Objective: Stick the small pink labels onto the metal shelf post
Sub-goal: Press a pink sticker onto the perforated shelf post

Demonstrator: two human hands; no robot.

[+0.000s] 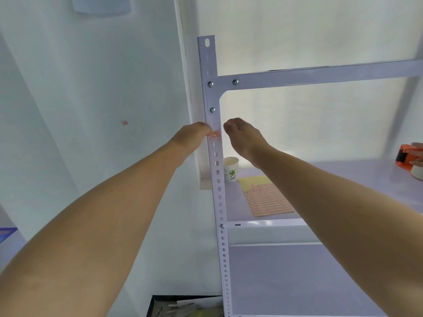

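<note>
A white perforated metal shelf post (220, 197) runs up the middle of the view. A small pink label (215, 134) sits on the post's front face, below the corner bracket. My left hand (193, 136) is raised at the post's left edge, its fingertips touching the label. Just right of the post hangs my right hand (243, 136), fingers curled, with nothing visible in it. A pink sheet of labels (266, 200) lies flat on the shelf (343, 172) on top of a yellow sheet.
A paper cup (231, 168) stands on the shelf beside the post. At the far right edge another person's hand holds an orange tape dispenser (406, 157). One pink label (124, 122) is stuck on the wall to the left. A dark box (183, 306) sits below.
</note>
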